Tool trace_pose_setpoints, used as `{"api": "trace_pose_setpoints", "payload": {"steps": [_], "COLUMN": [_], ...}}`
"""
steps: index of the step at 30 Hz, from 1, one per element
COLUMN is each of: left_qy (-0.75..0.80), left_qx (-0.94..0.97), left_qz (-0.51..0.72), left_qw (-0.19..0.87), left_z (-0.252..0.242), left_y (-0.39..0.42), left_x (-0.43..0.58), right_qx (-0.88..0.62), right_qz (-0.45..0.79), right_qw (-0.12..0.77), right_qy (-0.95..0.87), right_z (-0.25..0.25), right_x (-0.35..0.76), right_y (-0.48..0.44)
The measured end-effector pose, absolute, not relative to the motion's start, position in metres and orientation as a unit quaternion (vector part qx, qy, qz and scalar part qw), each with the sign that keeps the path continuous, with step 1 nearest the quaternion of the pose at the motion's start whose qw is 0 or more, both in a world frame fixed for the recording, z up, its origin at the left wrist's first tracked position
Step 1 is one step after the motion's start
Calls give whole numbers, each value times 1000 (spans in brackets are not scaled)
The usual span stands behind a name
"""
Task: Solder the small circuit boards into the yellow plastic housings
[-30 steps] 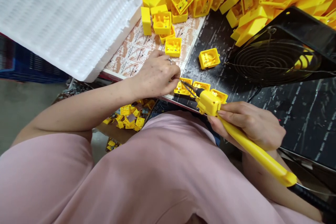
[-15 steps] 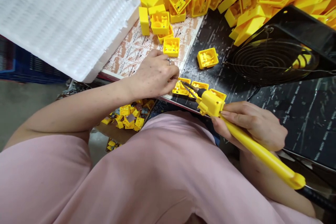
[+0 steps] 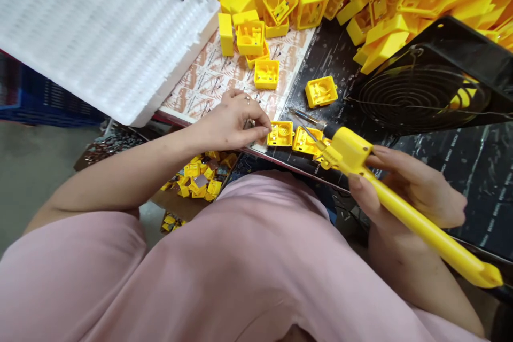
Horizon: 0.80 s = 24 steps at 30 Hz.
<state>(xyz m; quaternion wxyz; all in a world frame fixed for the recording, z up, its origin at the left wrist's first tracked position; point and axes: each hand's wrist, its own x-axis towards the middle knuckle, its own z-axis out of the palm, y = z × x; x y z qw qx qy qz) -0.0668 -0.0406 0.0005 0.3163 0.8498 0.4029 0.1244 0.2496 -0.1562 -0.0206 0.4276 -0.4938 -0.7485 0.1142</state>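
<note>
My right hand is wrapped round the handle of a yellow soldering iron. Its dark metal tip points up and left, over a row of small open yellow boxes, and a thin feed tube sits beside it. My left hand has thumb and forefinger pinched together at the left edge of the first yellow box; what lies between them, if anything, is too small to make out. Beside that box stands a second yellow box, and the soldering iron partly hides a third at the row's right end.
A white foam tray lies at the left with black parts at its top. Loose yellow boxes are heaped at the back. A black fan stands at the right. One single box sits beyond the row.
My right hand has drawn the soldering iron right, and its tip has come away from the first box. My left hand stays beside that box, its fingers slightly shifted.
</note>
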Motion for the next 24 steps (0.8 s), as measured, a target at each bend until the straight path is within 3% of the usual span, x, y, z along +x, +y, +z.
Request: {"api": "trace_pose_setpoints", "payload": {"steps": [4,12,24], "left_qy": [416,407,388], "left_qx": [872,893,911], "left_qz": [113,105,126], "left_qw": [233,162,55], "left_z": [-1,-1,-12], "left_y": [-45,-56,-59], "left_x": [-62,-53,-46], "right_qx": [-412,-368,-332], "right_qz": [84,183,160], "right_qw": [497,418,366], "right_qy": [-759,-810,-854], "right_z": [-8,0,13], "right_x": [249,256,249], "right_y": [-146,-137,-122]}}
